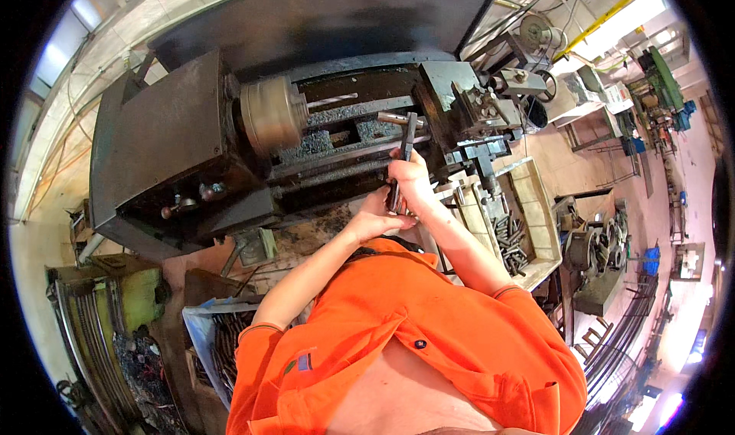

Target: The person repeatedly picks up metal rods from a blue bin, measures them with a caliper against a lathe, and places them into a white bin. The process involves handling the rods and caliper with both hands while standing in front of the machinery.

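Note:
In front of the lathe, my right hand (412,181) is closed around a long, narrow dark tool (408,140) that points up and away from me. At the tool's far end a short bright metal rod (392,118) lies crosswise; I cannot tell if the tool grips it. Lower down, my left hand (377,219) has its fingers closed about the tool's near end, just beside the right hand. To the left of both hands is the lathe chuck (273,116), smeared as if spinning. A thin drill-like bar (333,99) sticks out from it to the right.
Metal chips (315,145) cover the lathe bed. The tool post (486,106) stands to the right. Control levers (191,200) jut from the headstock (168,136). A wooden tray (540,213) holds several dark metal pieces near my right arm. A box of rods (222,343) sits lower left.

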